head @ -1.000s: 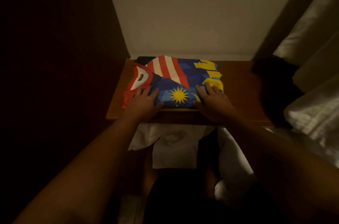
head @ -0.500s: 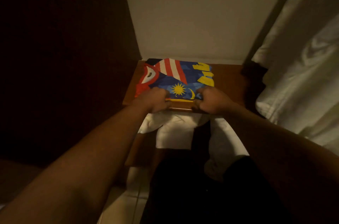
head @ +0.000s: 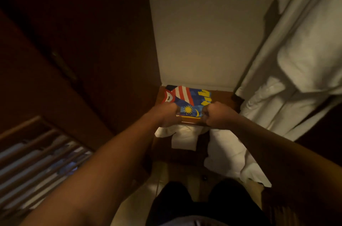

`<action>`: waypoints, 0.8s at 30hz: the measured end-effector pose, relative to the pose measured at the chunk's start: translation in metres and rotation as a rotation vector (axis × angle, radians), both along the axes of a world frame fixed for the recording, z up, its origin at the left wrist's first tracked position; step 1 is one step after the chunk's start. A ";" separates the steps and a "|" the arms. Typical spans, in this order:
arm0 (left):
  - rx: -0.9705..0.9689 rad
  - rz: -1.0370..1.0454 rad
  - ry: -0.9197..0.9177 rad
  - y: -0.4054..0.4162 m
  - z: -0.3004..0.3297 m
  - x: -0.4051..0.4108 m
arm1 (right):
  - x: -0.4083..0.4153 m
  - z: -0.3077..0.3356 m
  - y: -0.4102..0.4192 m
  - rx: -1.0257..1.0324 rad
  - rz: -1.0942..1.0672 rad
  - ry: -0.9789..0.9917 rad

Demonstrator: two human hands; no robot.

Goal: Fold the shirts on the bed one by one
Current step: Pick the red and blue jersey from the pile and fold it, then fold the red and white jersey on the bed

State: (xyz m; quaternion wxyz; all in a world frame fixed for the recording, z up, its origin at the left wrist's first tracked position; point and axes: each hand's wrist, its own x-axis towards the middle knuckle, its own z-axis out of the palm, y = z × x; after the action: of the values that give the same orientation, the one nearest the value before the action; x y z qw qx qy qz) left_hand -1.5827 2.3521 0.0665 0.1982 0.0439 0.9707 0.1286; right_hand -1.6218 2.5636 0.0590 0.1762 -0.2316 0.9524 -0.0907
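From where I sit I see the folded shirt (head: pixel 187 101), blue with red and white stripes, yellow blocks and a yellow sun, lying on a small wooden shelf (head: pixel 221 96) set into the corner where a pale wall (head: pixel 203 31) meets dark wooden panelling (head: pixel 83 40). The shirt covers the left part of the shelf, from the back edge to the front edge. My left hand (head: pixel 165 114) has its fingers curled round the shirt's near left corner at the shelf's front edge, and my right hand (head: pixel 217 114) grips the near right corner the same way; the sun print shows between the two fists. Under the front edge hang white cloths (head: pixel 182 137), and a longer white piece (head: pixel 231 159) trails down on the right. White fabric (head: pixel 299 59) hangs beside the shelf's right edge. Slatted wood (head: pixel 31 166) shows at lower left in the dim light.
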 end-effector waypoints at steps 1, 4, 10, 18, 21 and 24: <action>0.013 0.006 -0.009 -0.002 0.021 0.011 | 0.011 0.021 -0.002 -0.014 -0.002 -0.002; 0.048 0.010 -0.015 -0.005 0.076 0.046 | 0.044 0.073 -0.008 -0.050 0.003 -0.023; 0.198 0.133 0.008 -0.013 0.130 0.113 | 0.111 0.121 -0.017 -0.172 0.041 -0.033; 0.388 0.397 0.011 -0.024 0.132 0.243 | 0.202 0.119 -0.037 -0.387 0.126 -0.097; 0.419 0.485 -0.002 -0.032 0.125 0.297 | 0.237 0.118 -0.050 -0.401 0.168 -0.139; 0.431 0.565 -0.016 -0.045 0.123 0.345 | 0.270 0.115 -0.071 -0.373 0.206 -0.177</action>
State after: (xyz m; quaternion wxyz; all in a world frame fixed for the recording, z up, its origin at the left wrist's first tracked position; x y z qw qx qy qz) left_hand -1.2372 2.3070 0.1896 0.1486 -0.1866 0.8935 0.3804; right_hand -1.3522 2.4927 0.1743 0.2215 -0.3475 0.8713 -0.2666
